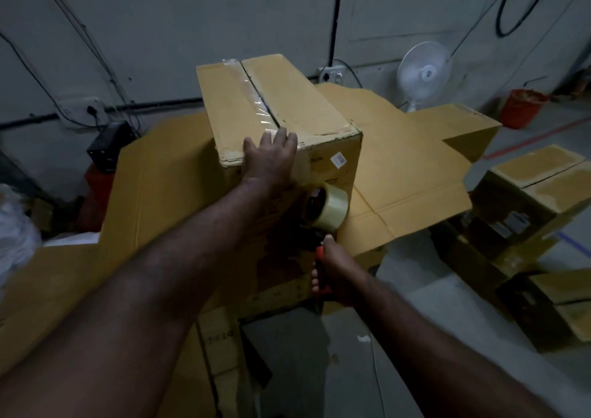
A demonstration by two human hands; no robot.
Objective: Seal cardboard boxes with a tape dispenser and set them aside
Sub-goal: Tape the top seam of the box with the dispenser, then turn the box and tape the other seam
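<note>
Left hand [270, 158]: fingers [281, 137] spread flat, gripping nothing, pressed on the near top edge of the box [278, 120], over the end of the clear tape strip [256, 97]. The palm lies against the box's near side.

Right hand [335, 273]: fingers closed around the red handle of the tape dispenser [319, 222]. The dispenser sits just below and right of the left hand, its head against the near side of the box. The tape roll [332, 206] is mounted above the right hand, close to the left wrist.

The box stands upright beyond both hands. The strip runs along its top seam from the far edge to the left fingers and folds over the near edge. The seam is still visible as a dark gap beside the strip. A small white label [338, 159] is on the near side, right of the left hand.

Flattened cardboard [409, 168] covers the surface under and around the box. Right of the right hand, well apart, more boxes [537, 193] sit on the floor. Beyond them stand a white fan [423, 73] and an orange bucket [523, 107] by the wall.
</note>
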